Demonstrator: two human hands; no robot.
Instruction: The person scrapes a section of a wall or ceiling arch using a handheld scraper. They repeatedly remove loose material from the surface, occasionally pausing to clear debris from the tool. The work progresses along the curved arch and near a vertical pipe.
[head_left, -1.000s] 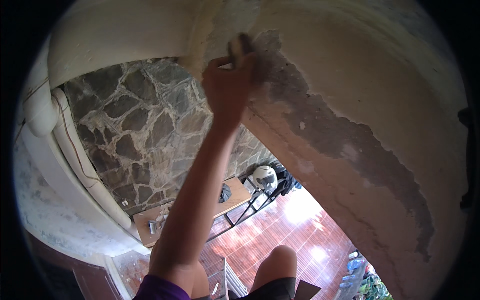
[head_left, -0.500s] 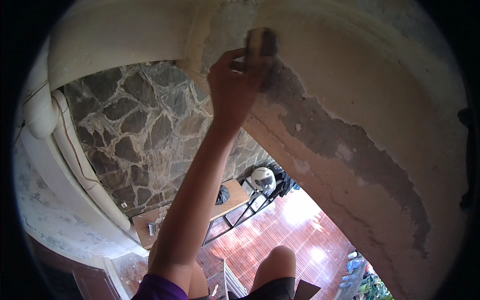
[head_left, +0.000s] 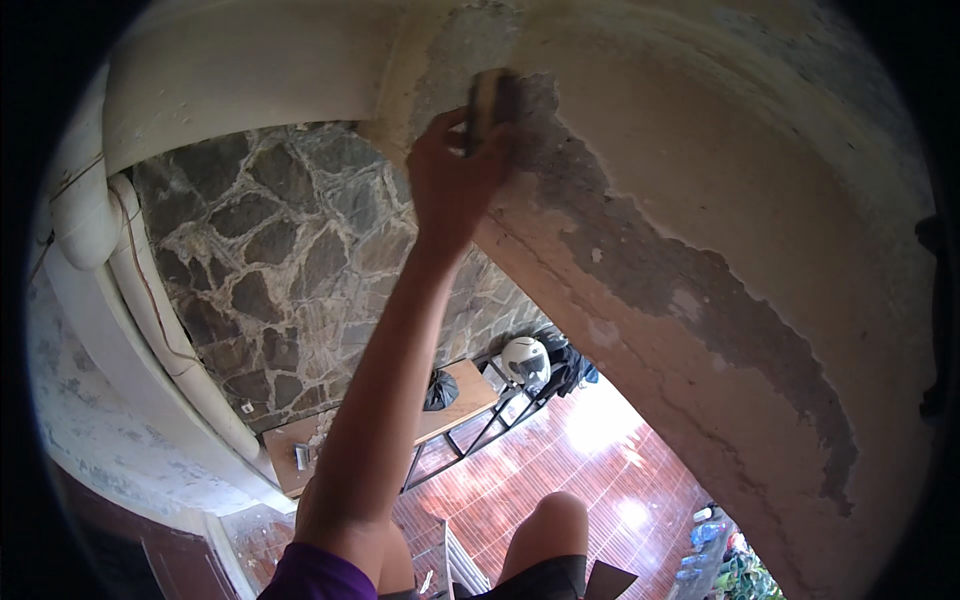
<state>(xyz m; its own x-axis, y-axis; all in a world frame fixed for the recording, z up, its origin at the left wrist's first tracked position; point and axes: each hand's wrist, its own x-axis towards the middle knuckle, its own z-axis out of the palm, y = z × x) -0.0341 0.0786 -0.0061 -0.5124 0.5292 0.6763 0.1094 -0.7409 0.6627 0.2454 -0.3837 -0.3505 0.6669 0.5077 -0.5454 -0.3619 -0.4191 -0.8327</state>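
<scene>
My left hand [head_left: 455, 185], on an arm with a purple sleeve, is raised high. Its fingers and thumb wrap round a block with a pale wood-coloured strip and dark sides [head_left: 492, 105], blurred; whether it is a brush or a sanding block I cannot tell. The block is held against or close to the beige wall surface [head_left: 680, 150], at the upper end of a long grey patch of bare plaster [head_left: 660, 265] with ragged paint edges. My right hand is out of the picture.
A stone-clad wall [head_left: 270, 240] and white pipes [head_left: 150, 290] are at left. Below stand a wooden-topped bench [head_left: 465, 385] with a black bag [head_left: 440, 390], a white helmet [head_left: 525, 360] and a pale metal frame, perhaps a ladder [head_left: 465, 560]. Bottles [head_left: 705, 530] lie lower right on red tiles.
My left hand and the block have moved a little left and slightly down along the wall. The grip on the block stays the same.
</scene>
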